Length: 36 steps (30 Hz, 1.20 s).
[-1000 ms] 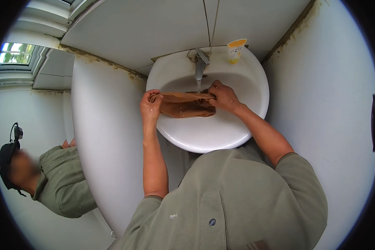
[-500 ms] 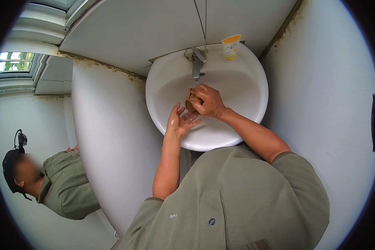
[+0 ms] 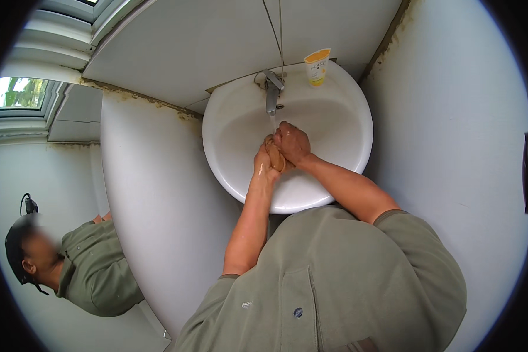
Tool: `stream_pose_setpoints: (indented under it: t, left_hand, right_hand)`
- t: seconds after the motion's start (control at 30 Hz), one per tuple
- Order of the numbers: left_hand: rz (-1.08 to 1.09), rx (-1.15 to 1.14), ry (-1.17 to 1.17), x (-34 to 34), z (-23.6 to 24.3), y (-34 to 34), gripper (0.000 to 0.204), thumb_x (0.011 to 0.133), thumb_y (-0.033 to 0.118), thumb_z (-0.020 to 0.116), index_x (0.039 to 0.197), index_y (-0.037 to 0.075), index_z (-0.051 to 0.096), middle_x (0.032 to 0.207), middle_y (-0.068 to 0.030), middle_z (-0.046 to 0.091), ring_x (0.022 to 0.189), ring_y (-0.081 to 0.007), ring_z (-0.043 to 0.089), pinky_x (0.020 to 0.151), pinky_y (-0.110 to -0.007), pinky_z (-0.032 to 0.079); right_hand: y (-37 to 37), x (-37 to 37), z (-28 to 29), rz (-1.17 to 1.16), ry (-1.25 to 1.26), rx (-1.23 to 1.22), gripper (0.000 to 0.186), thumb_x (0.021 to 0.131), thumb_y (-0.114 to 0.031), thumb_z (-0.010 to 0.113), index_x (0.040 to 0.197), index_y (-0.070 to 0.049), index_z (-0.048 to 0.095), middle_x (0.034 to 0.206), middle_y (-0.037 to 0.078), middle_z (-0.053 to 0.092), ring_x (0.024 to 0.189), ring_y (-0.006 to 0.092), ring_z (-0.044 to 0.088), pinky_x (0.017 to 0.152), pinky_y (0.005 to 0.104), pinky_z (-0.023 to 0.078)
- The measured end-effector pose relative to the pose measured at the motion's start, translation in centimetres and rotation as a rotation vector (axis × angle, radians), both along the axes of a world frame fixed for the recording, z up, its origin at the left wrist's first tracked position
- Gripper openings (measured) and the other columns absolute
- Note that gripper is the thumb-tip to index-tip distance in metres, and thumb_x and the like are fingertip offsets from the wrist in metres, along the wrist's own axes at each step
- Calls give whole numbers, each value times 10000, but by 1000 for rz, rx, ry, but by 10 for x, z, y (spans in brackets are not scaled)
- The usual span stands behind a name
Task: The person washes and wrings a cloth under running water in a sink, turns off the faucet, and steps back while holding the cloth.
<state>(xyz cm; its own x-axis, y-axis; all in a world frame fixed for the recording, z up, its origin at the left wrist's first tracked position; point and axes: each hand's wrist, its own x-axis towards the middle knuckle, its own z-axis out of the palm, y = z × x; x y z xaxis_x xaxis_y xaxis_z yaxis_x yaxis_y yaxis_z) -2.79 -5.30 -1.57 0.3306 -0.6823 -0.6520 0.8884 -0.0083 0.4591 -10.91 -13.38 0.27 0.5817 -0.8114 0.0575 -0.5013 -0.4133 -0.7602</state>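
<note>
Brown cloth (image 3: pixel 276 156) is sitting bunched between the person's two hands, over the basin and just below the tap. Largest in view, pale wall panels (image 3: pixel 452 146) are closing in the space on either side, and the person's olive shirt (image 3: pixel 358 276) is filling the lower part. What is probably a mirror reflection (image 3: pixel 102 264) of the person is showing at the far left. A white sink (image 3: pixel 349 126) is spreading out in front of the person, its rim curving close to the shirt. At its back edge a grey metal tap (image 3: pixel 271 94) is letting a thin stream of water fall close to the knuckles, and a white and yellow tube (image 3: pixel 317 69) is standing on the rim to the right of it.

Among the smaller things, the right hand (image 3: pixel 293 142) is curling tightly, fist-like, its fingers pressing the cloth from the right; its fingertips are hiding from view. The left hand (image 3: pixel 264 159) is cupping the cloth from the left, mostly closed around it, though how firmly it is gripping cannot be told.

Smallest of all, the cloth is forming a compact, folded wad. It is looking soft, limp and thin, so it is likely weighing little apart from the water it may be carrying. Wet folds are probably being slippery, making a full fist around the gathered bundle a surer hold than pinching one loose edge.
</note>
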Motion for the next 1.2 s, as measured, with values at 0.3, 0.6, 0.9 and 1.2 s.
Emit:
stream_pose_setpoints:
  t: [0.3, 0.6, 0.9, 1.2]
  left_hand:
    - [-119, -110, 130, 18, 3, 19, 344, 1017, 339, 411, 1151, 59, 558, 1047, -112, 641, 948, -237, 632, 837, -391, 549]
    - [84, 33, -346, 27, 70, 20, 437, 995, 306, 498, 1318, 13, 465, 1295, -114, 535, 1209, -266, 509, 1029, -414, 420]
    - [63, 362, -769, 57, 89, 46, 629, 936, 351, 579, 1439, 36, 373, 1470, -190, 360, 1382, -345, 318, 1097, -518, 290]
    - [86, -67, 213, 19, 34, 31, 609, 965, 478, 488, 1400, 64, 382, 1387, -166, 453, 1352, -316, 360, 1087, -447, 336]
  right_hand:
    - [54, 2, 40, 122, -68, 46, 249, 872, -251, 564, 912, -6, 537, 798, 223, 644, 689, 409, 639, 608, 494, 509]
    - [-16, -3, 11, 95, -62, 398, 606, 893, -469, 579, 1237, 16, 463, 847, 171, 683, 834, 360, 666, 787, 441, 516]
    - [-13, -23, 2, 452, 401, -17, 525, 714, -315, 710, 1154, -49, 603, 1013, 184, 639, 990, 368, 621, 833, 446, 504]
    - [25, -5, 64, 487, -518, -51, 207, 750, -119, 654, 944, -47, 645, 895, 155, 608, 917, 324, 602, 719, 410, 521]
